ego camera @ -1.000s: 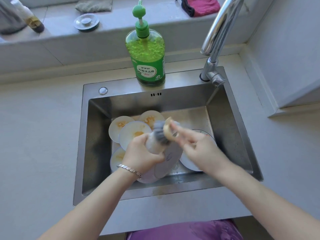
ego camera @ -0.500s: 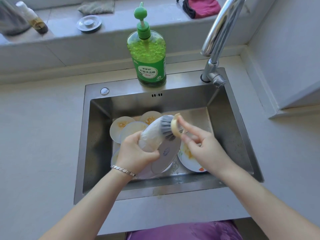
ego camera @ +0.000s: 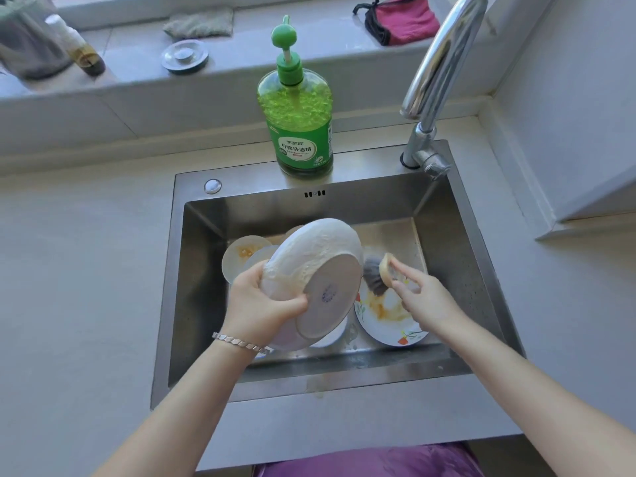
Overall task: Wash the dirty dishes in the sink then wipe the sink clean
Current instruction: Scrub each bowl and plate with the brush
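Left hand grips tilted bowl; right hand pinches brush.

The characters 柠檬洗洁精 are being displayed in white on the green label of the dish soap bottle, which is being carried by the back rim of the sink, near the middle of that edge. A smaller line of characters is being shown just above them, and a small red strip just below, but both are too blurred to be read. A bluish stamp is being shown on the underside of the bowl; it cannot be read.
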